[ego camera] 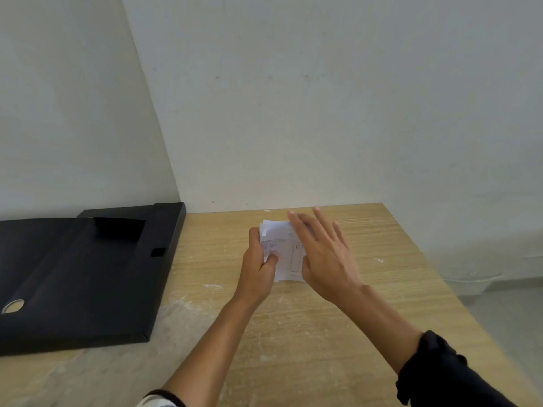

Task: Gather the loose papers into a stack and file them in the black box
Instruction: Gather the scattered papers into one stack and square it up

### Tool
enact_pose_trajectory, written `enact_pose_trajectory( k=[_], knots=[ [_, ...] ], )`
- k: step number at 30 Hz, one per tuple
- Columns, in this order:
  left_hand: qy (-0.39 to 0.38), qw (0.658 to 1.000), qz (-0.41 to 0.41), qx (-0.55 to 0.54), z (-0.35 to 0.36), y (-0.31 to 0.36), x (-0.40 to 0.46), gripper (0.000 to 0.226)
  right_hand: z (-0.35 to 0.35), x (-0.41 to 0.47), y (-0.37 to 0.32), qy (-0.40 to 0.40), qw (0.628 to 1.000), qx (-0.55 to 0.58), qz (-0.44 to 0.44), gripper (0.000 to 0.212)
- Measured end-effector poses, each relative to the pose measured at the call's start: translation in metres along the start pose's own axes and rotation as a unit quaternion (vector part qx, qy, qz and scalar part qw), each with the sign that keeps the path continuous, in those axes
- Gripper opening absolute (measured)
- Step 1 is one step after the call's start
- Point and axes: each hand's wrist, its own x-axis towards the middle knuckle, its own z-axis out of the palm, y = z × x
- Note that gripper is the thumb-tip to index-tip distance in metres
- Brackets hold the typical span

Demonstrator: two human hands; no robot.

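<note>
A small stack of white papers (286,254) with printed lines is held just above the wooden table (308,333), near its far edge. My left hand (260,267) grips the stack's left side, thumb on top. My right hand (320,257) lies flat against the stack's right side, fingers spread and slightly blurred, and hides that edge. The black box (79,277) lies flat at the table's left, its lid shut and its flap facing the papers.
White walls meet in a corner behind the box. The table's right edge drops off to a grey floor (505,312). White smudges mark the tabletop near me.
</note>
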Motion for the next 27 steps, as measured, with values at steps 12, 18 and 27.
enact_pose_trajectory(
  k=[12,18,27],
  knots=[
    [0.066,0.998,-0.008,-0.005,0.006,-0.011,-0.002,0.021,0.011,0.001,0.018,0.012,0.907,0.364,0.214,0.025],
    [0.061,0.991,-0.018,-0.114,0.013,-0.01,-0.005,0.014,0.027,-0.004,-0.007,0.058,0.85,0.48,0.209,0.043],
    [0.071,0.994,-0.019,-0.081,0.009,-0.022,-0.003,0.014,0.047,-0.002,-0.008,0.097,0.837,0.49,0.222,0.034]
  ],
)
